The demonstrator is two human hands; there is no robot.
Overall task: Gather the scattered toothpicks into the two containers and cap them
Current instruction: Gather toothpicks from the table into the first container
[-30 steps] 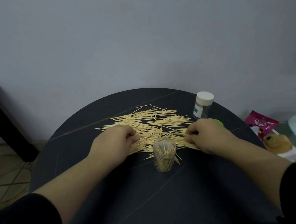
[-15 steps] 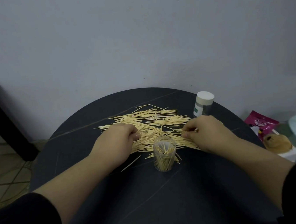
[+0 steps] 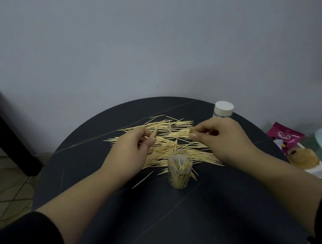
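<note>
Moved: my left hand (image 3: 131, 147) and right hand (image 3: 222, 136), low on the toothpicks (image 3: 176, 128) a second ago, are now raised just above them. Left fingers curled, pinching a few sticks. Right fingers curled round a small bundle. The rest lie spread on the counter (image 3: 166, 220) behind the open jar (image 3: 180, 169), which is part filled. Capped jar (image 3: 223, 109) at far right.

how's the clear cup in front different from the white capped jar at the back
The clear cup is uncapped; the white-capped jar has its lid on. The clear cup shows toothpicks inside; the jar's contents are hidden. The cup stands near, the jar far right. Both stand upright.
</note>
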